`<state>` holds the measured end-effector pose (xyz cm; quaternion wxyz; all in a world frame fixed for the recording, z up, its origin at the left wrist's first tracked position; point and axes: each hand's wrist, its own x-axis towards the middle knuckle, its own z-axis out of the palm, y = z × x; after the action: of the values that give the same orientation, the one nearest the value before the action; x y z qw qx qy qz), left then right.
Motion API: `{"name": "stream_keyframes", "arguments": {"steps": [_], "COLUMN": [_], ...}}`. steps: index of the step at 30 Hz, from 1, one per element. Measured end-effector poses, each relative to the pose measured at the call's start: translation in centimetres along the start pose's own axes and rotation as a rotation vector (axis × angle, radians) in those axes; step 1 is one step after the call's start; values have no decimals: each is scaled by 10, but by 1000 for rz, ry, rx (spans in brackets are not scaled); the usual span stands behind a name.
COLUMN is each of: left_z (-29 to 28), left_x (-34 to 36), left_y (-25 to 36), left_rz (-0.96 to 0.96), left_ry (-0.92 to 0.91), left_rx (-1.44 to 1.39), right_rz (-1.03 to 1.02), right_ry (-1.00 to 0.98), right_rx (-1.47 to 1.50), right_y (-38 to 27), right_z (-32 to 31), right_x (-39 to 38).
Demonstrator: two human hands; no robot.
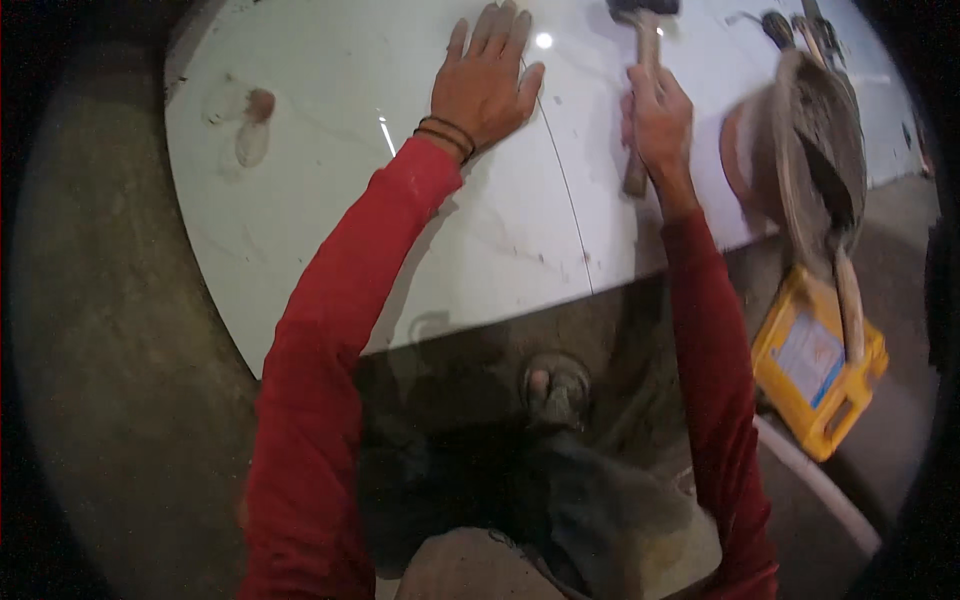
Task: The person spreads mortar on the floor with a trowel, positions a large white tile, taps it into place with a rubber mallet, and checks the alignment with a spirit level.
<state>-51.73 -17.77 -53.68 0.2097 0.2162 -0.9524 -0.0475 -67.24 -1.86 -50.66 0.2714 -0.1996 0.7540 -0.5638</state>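
Note:
My left hand (485,85) lies flat on a glossy white floor tile (330,200), fingers stretched toward the far side, just left of a thin dark joint line. Dark bands circle that wrist. To the right of the joint, my right hand (660,120) is wrapped round the wooden handle of a rubber mallet (644,12). Its dark head points away from me at the top edge of the view, above the tile surface. Whether the mallet head touches the tile cannot be made out.
A mortar-smeared bucket (765,150) stands on the tiles at right, a trowel (848,290) leaning in it with its handle over the rim. Beyond are more tools (790,30). A yellow jug (815,360) lies on the dark floor near a pale hose (820,485).

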Motion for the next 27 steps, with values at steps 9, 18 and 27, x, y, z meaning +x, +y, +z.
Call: {"name": "stream_keyframes", "arguments": {"steps": [9, 18, 27], "left_z": [-68, -92, -85], "left_x": [-140, -176, -178], "left_y": [141, 150, 148], "left_rz": [117, 160, 224], "left_ry": [-301, -340, -282], "left_rx": [-211, -175, -124], "right_rz": [60, -201, -572], "right_ry": [-96, -148, -301], "right_rx": [1, -423, -625], "right_y": [9, -28, -44], "right_z": [-35, -70, -39], "right_x": [-69, -137, -142]}}
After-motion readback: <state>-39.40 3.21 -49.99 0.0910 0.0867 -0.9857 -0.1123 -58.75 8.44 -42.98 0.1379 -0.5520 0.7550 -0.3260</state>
